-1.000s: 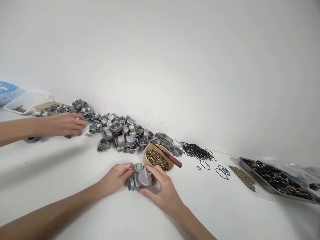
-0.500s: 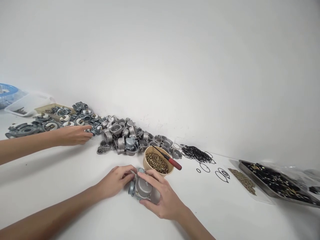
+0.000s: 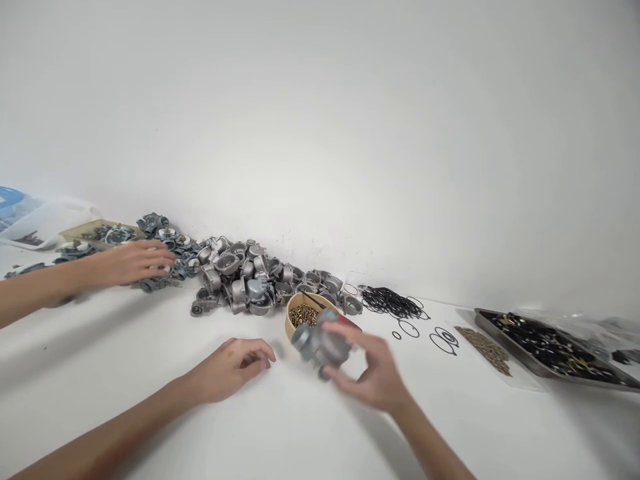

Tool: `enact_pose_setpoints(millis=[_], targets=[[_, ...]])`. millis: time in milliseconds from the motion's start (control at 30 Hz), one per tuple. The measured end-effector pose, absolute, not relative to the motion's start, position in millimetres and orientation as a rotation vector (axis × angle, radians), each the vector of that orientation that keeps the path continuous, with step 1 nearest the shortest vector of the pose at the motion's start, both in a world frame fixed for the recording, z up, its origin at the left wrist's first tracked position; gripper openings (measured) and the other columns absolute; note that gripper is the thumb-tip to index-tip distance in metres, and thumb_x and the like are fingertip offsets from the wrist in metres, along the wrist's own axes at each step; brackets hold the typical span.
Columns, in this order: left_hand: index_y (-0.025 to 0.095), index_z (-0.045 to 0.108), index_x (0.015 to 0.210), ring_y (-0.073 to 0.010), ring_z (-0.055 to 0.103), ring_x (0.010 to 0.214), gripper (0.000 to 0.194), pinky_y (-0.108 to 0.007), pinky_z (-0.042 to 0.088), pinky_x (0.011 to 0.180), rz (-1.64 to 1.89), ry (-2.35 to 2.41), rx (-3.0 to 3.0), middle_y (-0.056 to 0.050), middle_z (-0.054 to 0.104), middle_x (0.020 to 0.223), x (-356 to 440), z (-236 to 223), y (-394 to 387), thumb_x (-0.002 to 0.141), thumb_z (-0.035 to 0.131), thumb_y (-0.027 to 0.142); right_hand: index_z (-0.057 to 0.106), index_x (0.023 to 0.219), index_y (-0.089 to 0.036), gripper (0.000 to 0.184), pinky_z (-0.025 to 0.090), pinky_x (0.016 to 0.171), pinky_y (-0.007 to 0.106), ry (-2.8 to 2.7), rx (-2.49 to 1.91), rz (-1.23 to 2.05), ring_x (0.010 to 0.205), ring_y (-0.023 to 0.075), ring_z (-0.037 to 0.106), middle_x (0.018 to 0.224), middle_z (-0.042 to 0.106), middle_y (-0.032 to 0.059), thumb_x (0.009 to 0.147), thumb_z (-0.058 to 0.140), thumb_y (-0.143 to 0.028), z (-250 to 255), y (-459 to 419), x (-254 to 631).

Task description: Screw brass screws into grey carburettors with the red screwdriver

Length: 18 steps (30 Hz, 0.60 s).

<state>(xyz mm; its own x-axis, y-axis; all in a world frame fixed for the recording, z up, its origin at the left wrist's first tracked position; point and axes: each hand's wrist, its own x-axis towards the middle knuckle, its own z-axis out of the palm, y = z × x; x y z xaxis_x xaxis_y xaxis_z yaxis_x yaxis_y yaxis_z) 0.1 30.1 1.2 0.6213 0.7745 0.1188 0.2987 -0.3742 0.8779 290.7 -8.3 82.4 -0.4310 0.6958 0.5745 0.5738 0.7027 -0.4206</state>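
Observation:
In my right hand (image 3: pixel 373 367) is a grey metal carburetor (image 3: pixel 327 343), gripped between thumb and fingers and lifted off the table, slightly blurred. It hangs in front of the tan bowl (image 3: pixel 290 327) of brass-coloured screws (image 3: pixel 303 315) and hides part of it. A screwdriver (image 3: pixel 345 323) with a red handle lies across that bowl, mostly covered by the carburetor and my fingers. My left hand (image 3: pixel 233 367) rests on the white table, holding nothing, its fingers loosely bent and the thumb a little apart from them.
Another person's hand (image 3: pixel 133 261) reaches over carburetor bodies (image 3: pixel 155 223) at left. Grey float bowls (image 3: pixel 240 273) are heaped at the wall. Rightward lie black rubber rings (image 3: pixel 390 303), small brass parts (image 3: pixel 485 350) and a metal tray (image 3: pixel 530 363) of black parts.
My right hand has raised the carburetor from the table and carried it rightward. My left hand has let go of it. The other person's hand has shifted left and its fingers have spread.

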Motion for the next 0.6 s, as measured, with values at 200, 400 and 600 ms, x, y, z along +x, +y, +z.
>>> enact_pose_setpoints(millis=[200, 400, 600], targets=[[0.026, 0.072, 0.106, -0.019, 0.068, 0.088, 0.019, -0.027, 0.049, 0.078, 0.621, 0.856, 1.963, 0.0, 0.077, 0.106, -4.3, 1.1, 25.9, 0.099, 0.054, 0.028, 0.061, 0.143, -0.026, 0.075, 0.059, 0.097, 0.046, -1.251, -1.692, -0.241, 0.098, 0.0286, 0.075, 0.132, 0.07, 0.0103, 0.075, 0.082, -0.051, 124.1, 11.6, 405.0], [0.027, 0.072, 0.105, -0.0203, 0.068, 0.092, 0.019, -0.028, 0.05, 0.079, 0.589, 0.867, 1.973, 0.0, 0.076, 0.107, -4.8, 4.4, 23.4, 0.1, 0.054, 0.03, 0.062, 0.141, -0.018, 0.086, 0.046, 0.104, 0.065, -0.957, -2.187, -0.285, 0.123, 0.0489, 0.062, 0.12, 0.072, 0.0204, 0.063, 0.084, -0.046, 119.5, 6.9, 492.3], [0.027, 0.072, 0.107, -0.0219, 0.071, 0.101, 0.019, -0.03, 0.053, 0.086, 0.563, 0.826, 1.977, -0.001, 0.077, 0.111, -6.4, 5.9, 22.3, 0.101, 0.055, 0.031, 0.075, 0.116, -0.015, 0.071, 0.058, 0.072, 0.055, -0.982, -2.214, -0.21, 0.087, 0.0399, 0.071, 0.108, 0.073, 0.0225, 0.053, 0.087, -0.047, 106.3, -0.5, 528.9]])
